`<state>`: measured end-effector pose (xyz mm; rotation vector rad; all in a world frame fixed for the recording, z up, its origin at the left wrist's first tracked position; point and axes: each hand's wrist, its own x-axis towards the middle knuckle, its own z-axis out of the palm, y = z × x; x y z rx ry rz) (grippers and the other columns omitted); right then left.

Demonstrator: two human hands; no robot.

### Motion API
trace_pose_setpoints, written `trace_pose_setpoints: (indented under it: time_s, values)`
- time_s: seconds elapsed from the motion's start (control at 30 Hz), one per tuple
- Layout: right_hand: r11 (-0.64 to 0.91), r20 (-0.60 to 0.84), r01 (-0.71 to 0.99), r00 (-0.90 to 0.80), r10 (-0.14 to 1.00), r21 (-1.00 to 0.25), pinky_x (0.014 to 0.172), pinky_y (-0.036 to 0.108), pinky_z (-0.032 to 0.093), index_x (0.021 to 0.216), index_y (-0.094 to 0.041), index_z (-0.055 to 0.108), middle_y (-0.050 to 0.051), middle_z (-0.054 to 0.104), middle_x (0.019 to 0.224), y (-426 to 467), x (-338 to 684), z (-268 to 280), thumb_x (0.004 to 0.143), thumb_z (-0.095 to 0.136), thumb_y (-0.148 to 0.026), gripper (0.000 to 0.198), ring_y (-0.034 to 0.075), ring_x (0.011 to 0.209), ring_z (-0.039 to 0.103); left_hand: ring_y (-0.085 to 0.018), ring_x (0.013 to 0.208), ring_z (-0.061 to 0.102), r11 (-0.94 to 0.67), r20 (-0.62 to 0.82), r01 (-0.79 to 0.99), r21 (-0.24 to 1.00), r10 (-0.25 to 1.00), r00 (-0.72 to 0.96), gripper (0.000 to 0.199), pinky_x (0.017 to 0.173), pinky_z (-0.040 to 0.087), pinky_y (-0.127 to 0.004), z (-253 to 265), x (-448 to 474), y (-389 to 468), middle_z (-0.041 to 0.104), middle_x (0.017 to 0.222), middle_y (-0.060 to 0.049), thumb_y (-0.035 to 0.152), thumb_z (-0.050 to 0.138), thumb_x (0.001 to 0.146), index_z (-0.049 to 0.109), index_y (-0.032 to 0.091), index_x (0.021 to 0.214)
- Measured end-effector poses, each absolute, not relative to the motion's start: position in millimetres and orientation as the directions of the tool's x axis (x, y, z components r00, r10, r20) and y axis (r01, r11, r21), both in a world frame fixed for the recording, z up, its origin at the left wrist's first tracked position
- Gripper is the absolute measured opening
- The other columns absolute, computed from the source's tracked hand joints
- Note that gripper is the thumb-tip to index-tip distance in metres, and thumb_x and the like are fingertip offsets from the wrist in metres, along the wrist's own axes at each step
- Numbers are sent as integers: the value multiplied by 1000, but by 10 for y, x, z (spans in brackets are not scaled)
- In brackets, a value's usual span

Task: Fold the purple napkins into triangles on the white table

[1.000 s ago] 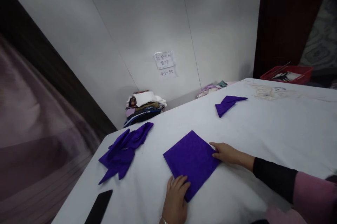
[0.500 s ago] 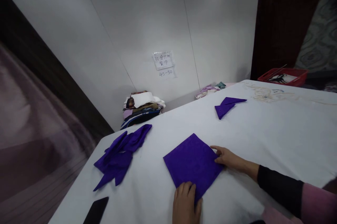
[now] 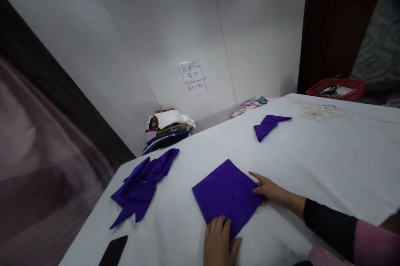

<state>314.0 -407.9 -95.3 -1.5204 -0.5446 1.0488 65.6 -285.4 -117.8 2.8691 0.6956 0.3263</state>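
A purple cloth napkin (image 3: 226, 193), folded into a flat square, lies on the white-covered table with one corner pointing away from me. My left hand (image 3: 218, 239) rests on its near-left edge, fingers lying flat on the fabric and thumb out to the side. At the right corner, my right hand (image 3: 270, 189) grips the cloth, thumb on top and some fingers tucked out of sight at the edge; the index finger stretches past it. Further back lies a folded purple napkin (image 3: 269, 126). More purple napkins (image 3: 140, 187) lie in a loose heap to the left.
A black phone-like object (image 3: 114, 251) lies at the front left of the table (image 3: 175, 216). Beyond the far edge stand a pile of folded clothes (image 3: 168, 128) and more cloth (image 3: 246, 108). A red basket (image 3: 353, 89) is at the back right. Paper notes (image 3: 193, 75) hang on the wall.
The view has shifted slightly. My right hand's fingers have moved a little at the napkin's right corner; the left hand stays on the near-left edge.
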Motion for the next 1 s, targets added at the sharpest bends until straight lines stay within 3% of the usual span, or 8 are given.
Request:
trace_pose_setpoints:
  time_s: [0.27,0.4,0.5,0.6,0.77,0.87,1.0]
  values:
    - [-191,-267,-207,460,847,-960,39,22,44,148,-19,22,-2,63,66,-4261,3200,-963,64,65,-25,94,14,46,56,-28,125,44,-855,1,459,242,473,881,54,108,32,-44,-1126,900,-3061,53,137,-6,52,56,82,54,28,131]
    - [-179,-287,-269,440,851,-946,38,22,44,144,-27,32,-3,66,69,-4506,3239,-1001,63,70,-30,89,13,44,56,-29,125,44,-856,-13,455,243,467,884,51,107,32,-45,-1153,1050,-3207,53,137,-7,44,56,83,54,28,131]
    - [-190,-307,-293,430,849,-937,39,23,46,130,-32,51,-2,68,75,-4666,3198,-1022,61,73,-34,72,12,44,56,-27,124,44,-852,-15,466,238,476,879,48,107,32,-43,-1121,1106,-3311,55,135,-4,37,57,82,56,29,129]
    - [-230,-343,-307,395,852,-924,42,24,46,108,-31,67,-2,67,67,-4755,3108,-997,60,73,-37,49,11,43,54,-25,124,44,-853,4,455,254,471,882,47,108,31,-41,-1076,1133,-3382,56,134,-3,31,56,82,56,28,129]
    - [-221,-336,-308,393,856,-925,47,26,46,91,-31,73,-2,65,67,-4757,3037,-888,61,72,-38,31,13,48,54,-25,120,46,-868,-40,422,262,427,903,50,104,34,-40,-1040,1171,-3347,57,131,-4,22,54,78,56,27,127]
    - [-194,-324,-342,382,865,-920,53,30,49,95,-34,72,-3,61,64,-4738,3060,-850,61,69,-34,35,15,51,55,-21,114,50,-859,-54,417,297,421,905,46,98,39,-36,-1011,1183,-3280,61,124,-1,14,51,76,61,28,119]
    - [-151,-272,-346,333,903,-926,66,32,51,110,-38,67,-4,60,69,-4738,3078,-833,53,62,-19,60,17,60,58,-18,107,53,-822,-4,422,383,455,890,44,91,41,-32,-942,1191,-3239,64,114,1,6,46,74,66,27,107]
